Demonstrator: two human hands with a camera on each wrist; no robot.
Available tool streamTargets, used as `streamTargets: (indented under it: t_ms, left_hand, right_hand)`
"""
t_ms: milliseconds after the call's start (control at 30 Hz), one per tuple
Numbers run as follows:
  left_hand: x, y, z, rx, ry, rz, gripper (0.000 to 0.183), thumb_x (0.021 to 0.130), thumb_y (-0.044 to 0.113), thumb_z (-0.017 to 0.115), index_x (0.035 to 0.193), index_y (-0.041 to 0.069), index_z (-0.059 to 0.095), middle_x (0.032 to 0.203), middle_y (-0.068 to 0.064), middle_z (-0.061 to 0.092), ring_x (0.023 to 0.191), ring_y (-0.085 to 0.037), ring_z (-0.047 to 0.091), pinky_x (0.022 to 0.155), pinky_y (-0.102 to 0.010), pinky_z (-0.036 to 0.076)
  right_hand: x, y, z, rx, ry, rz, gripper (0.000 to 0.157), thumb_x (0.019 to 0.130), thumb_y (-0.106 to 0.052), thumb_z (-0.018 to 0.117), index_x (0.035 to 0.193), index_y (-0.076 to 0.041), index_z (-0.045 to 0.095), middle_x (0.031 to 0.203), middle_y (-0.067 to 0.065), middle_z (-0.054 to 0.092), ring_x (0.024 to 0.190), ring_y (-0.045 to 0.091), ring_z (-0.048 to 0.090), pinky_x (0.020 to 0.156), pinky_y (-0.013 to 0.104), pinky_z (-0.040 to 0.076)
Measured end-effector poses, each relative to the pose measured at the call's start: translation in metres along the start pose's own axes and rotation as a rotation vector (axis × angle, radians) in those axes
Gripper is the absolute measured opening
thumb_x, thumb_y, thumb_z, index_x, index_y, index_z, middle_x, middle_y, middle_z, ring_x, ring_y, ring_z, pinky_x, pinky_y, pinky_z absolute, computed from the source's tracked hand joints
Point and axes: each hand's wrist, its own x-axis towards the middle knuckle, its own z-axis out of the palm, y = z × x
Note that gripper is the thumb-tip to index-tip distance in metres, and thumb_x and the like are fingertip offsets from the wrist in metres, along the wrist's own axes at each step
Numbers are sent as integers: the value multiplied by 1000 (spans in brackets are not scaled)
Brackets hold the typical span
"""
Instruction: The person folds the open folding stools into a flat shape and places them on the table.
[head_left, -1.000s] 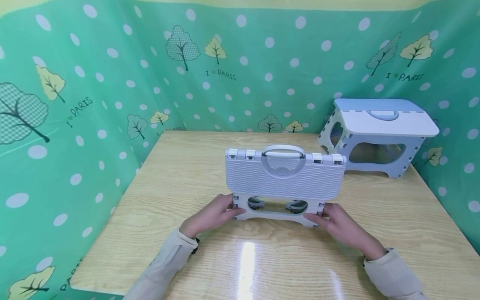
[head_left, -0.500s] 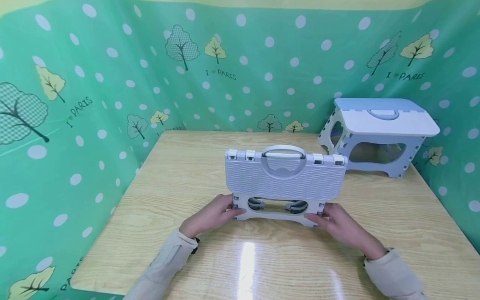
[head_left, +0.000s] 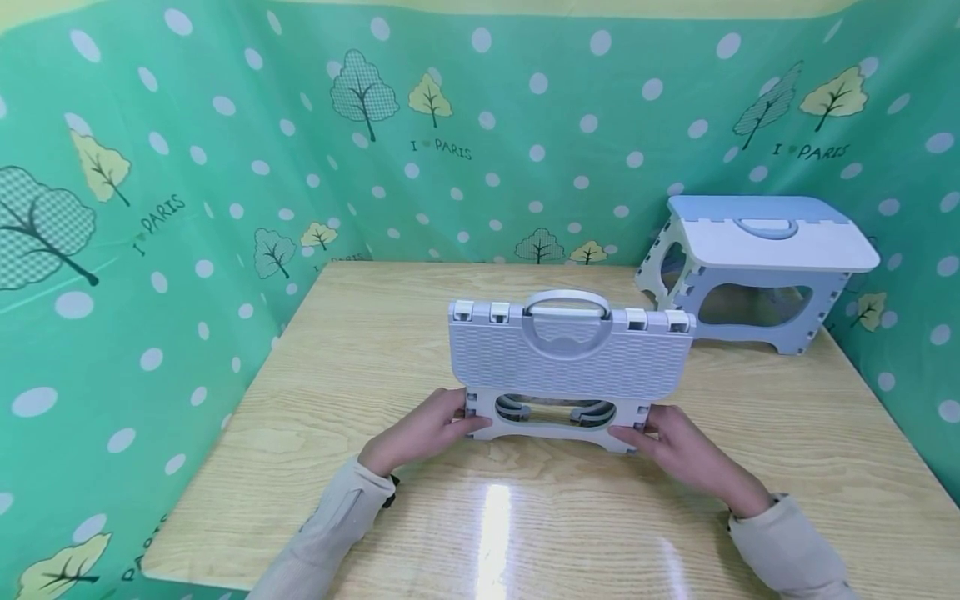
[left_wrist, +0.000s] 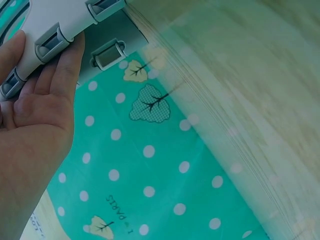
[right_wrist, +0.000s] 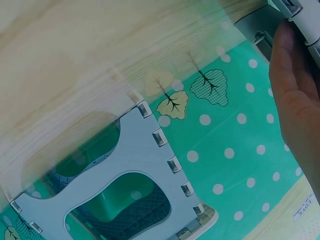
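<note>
A folding step stool (head_left: pixel 487 354) stands on the table with its woven-textured seat halves folded and its carry handle (head_left: pixel 567 296) at the top. Under the seat panel a leg panel with an oval cut-out shows. My left hand (head_left: pixel 427 429) grips the left end of that leg panel, thumb in front. In the left wrist view my left hand (left_wrist: pixel 47 102) has its fingers under the hinged edge. On the other end my right hand (head_left: pixel 686 446) holds the leg panel likewise, thumb across the front. The right wrist view shows my right hand (right_wrist: pixel 295 95) against the stool's hinged side.
A second step stool (head_left: pixel 810 250), unfolded, stands at the table's back right. Its leg panel (right_wrist: pixel 142 145) also shows in the right wrist view. The wooden table (head_left: pixel 337 350) is bordered at the back and sides by a green dotted curtain (head_left: pixel 450 200).
The top of the held stool has tipped very slightly toward me, its upper edge looking a touch wider. Both hands keep their grip and place. The second stool has not moved.
</note>
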Motion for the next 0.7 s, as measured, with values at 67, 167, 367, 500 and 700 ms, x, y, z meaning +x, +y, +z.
streamTargets:
  t_ms: [67,167,367,500,700]
  left_hand:
    - [0,0,0,-1,0,1,37,102,21,59,139,17,57,128,6,66,101,-8,64,83,-28,54]
    - [0,-1,0,-2,1,3,37,102,21,59,138,17,57,128,6,66,101,-8,64,83,-29,54]
    - [0,1,0,-7,0,9,36,102,20,59,138,15,58,128,5,66,105,-8,64,86,-29,54]
    - [0,2,0,-4,1,11,36,102,19,59,138,15,59,127,6,67,105,-8,65,85,-29,55]
    - [-1,2,0,-18,3,-6,35,101,19,60,136,14,60,126,5,67,104,-8,65,85,-29,55]
  right_hand:
    - [0,0,1,1,2,3,16,99,-17,64,114,-11,65,97,-7,67,77,7,60,60,27,52]
    - [0,0,2,0,6,-2,16,98,-15,64,114,-10,65,97,-5,68,77,7,60,61,27,52]
    - [0,1,1,17,0,5,26,99,-16,63,123,-9,64,109,0,70,79,8,61,60,27,52]
    - [0,1,0,25,-7,10,25,100,-19,62,123,-9,64,107,-2,70,78,8,60,59,27,51]
    - [-1,1,0,21,-2,-3,25,99,-17,63,123,-9,63,103,-4,69,75,8,59,57,27,50]
